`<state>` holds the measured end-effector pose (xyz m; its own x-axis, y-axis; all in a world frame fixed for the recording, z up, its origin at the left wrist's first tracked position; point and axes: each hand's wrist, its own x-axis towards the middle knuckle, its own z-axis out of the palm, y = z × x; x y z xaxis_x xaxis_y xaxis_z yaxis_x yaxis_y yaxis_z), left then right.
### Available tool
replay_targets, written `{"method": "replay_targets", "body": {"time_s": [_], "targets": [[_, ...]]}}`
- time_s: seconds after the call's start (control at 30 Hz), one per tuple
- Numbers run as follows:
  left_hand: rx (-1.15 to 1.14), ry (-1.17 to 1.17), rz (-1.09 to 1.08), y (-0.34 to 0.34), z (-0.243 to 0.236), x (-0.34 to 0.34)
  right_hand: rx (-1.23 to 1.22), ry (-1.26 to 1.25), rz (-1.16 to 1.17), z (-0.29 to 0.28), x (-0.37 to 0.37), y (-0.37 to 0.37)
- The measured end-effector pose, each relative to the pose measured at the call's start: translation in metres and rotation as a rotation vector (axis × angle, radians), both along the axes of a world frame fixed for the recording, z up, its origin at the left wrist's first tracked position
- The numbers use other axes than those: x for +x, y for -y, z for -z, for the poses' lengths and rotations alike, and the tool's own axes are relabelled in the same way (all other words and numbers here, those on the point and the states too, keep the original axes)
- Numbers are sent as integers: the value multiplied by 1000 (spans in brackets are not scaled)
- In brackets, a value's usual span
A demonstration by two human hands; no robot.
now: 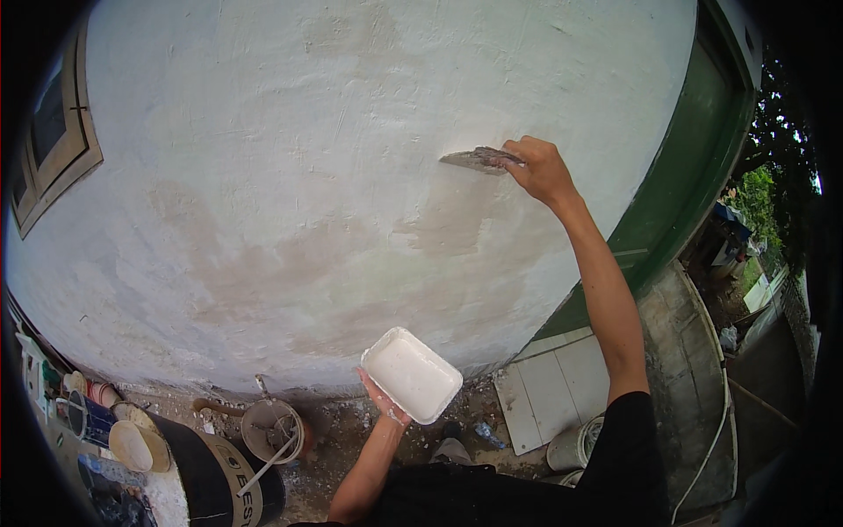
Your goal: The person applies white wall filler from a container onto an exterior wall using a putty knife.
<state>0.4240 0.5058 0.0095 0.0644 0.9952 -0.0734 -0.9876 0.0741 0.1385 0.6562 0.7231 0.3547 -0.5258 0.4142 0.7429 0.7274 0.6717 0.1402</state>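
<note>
My right hand [540,169] is raised to the wall and closed round the handle of a putty knife [479,159]. The wide blade lies against the white wall [263,105], just above a damp-looking beige patch [448,215]. Lower down, my left hand [384,397] grips the left side of a shallow white rectangular tray [413,373] from below. Smooth whitish paste covers the tray's inside, and some is smeared on my fingers. More uneven beige patches spread across the wall's lower half.
A bucket [274,428] with a stick stands near the wall's foot. Beside it is a black drum [215,474] with a beige bowl [140,446] on top. At right are a green door [676,167], pale floor tiles [549,386] and another bucket [575,446]. A wooden-framed window [66,132] is at left.
</note>
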Motion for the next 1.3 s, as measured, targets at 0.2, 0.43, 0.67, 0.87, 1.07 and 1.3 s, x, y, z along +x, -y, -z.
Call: {"method": "replay_targets", "body": {"time_s": [0.2,0.43,0.67,0.87,1.07,1.3], "targets": [[26,-16,23,-4,0,0,-552,-244,-195,16,-12,80],[-27,-92,69,-5,1,15,-1011,-341,-111,162,-45,176],[-37,-111,127,2,9,35,-1008,-291,116,218,-35,192],[24,-45,193,3,7,54,-957,-313,254,218,-18,201],[162,-89,222,-8,-4,78,-973,-342,187,203,1,194],[13,-124,138,-22,-6,106,-1049,-273,159,219,20,180]]}}
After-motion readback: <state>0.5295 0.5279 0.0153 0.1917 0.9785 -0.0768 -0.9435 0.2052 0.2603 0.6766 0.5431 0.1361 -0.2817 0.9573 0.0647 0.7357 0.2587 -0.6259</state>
